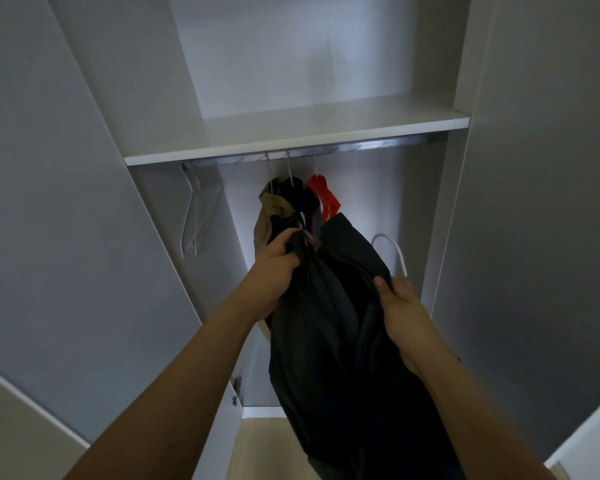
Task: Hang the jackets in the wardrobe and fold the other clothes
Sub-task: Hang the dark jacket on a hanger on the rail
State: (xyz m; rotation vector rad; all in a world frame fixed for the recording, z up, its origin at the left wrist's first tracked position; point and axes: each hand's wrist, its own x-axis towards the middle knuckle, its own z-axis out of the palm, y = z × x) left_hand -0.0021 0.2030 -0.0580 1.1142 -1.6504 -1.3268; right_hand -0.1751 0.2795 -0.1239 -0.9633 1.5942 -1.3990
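A black jacket (pixel 340 323) hangs bunched in front of the open wardrobe (pixel 84 168), held up by both hands — the left hand (pixel 274 268) grips its top edge, the right hand (pixel 400 306) clamps its right side. Beyond, on the rail (pixel 378 144): tan (pixel 269 216), dark and red (pixel 323 195) garments; empty hangers (pixel 196 216) far left.

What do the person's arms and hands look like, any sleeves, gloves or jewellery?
Both forearms are bare up to the frame edge, with no sleeves showing. The left hand and right hand wear no gloves, and no rings, watch or bracelet are visible on the parts that show.
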